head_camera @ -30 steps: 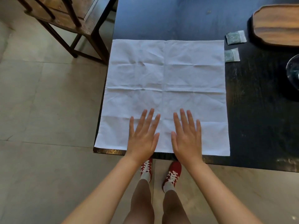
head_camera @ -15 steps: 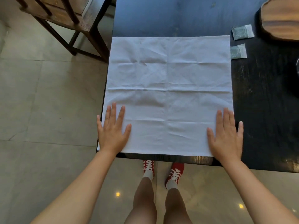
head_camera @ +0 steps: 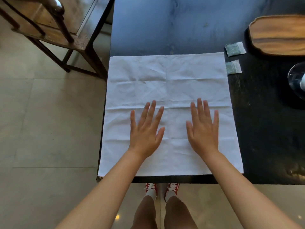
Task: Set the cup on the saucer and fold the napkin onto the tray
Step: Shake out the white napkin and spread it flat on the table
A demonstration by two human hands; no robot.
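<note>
Head view: my left hand (head_camera: 146, 138) and right hand (head_camera: 203, 134) lie flat and open on the napkin (head_camera: 168, 80); a careless push could wrinkle it.

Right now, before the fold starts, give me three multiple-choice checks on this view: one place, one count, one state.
1. The wooden tray lies where?
A. far right of the table
B. on the chair
C. under the napkin

2. How many small green packets beside the napkin?
A. one
B. two
C. four

3. The napkin is:
A. folded in half
B. rolled
C. spread flat

A: tray at the table's far right.
B: one packet, another.
C: left hand and right hand lie flat on it.
</note>
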